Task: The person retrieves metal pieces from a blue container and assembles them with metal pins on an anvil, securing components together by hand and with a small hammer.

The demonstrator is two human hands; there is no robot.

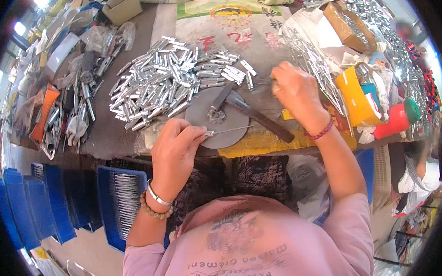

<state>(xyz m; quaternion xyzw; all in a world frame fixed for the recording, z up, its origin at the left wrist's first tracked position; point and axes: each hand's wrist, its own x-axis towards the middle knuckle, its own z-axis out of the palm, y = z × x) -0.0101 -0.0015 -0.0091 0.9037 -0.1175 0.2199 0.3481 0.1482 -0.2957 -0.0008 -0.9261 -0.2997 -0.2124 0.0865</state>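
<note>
My left hand [174,142] is closed, pinching a thin metal rod [236,130] at its thicker end, over the near edge of a round grey disc [202,110]. The rod points right across the disc. A hammer [266,122] lies over the disc, its dark handle slanting toward the lower right. My right hand [299,94] is raised to the right of the hammer with its fingers bent together; whatever is between them, if anything, is hidden. Beyond my left hand spreads a large pile of small silvery metal pieces [157,83].
A bundle of long thin rods [317,73] lies right of my right hand. Farther right are a yellow box [356,94] and a red-and-green roll [394,121]. Tools and metal parts [77,97] crowd the left. Blue crates [105,202] stand below the table's near edge.
</note>
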